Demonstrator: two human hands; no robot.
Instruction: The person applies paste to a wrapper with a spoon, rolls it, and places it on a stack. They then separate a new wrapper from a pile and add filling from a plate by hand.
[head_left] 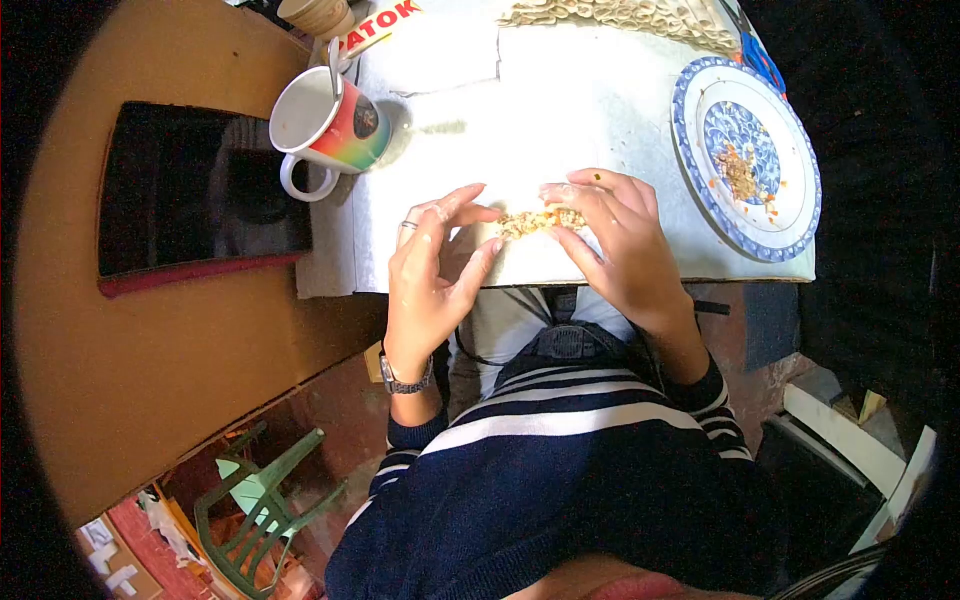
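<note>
A short strip of crumbly, yellowish chopped food mixture lies near the front edge of the white-covered table. At its left end is my left hand, thumb and fingers curved apart, with the tips of the thumb and index finger close to the mixture. My right hand has its thumb and fingertips around the right part of the strip, pressing on it. White residue coats the fingers of both hands. Glare hides what, if anything, lies directly under the strip.
Left of my hands stands a colourful mug with a spoon handle. A blue-patterned plate with food scraps is at right, blue-handled scissors behind it. Pale ruffled material lies at the back. A dark flat device rests at far left.
</note>
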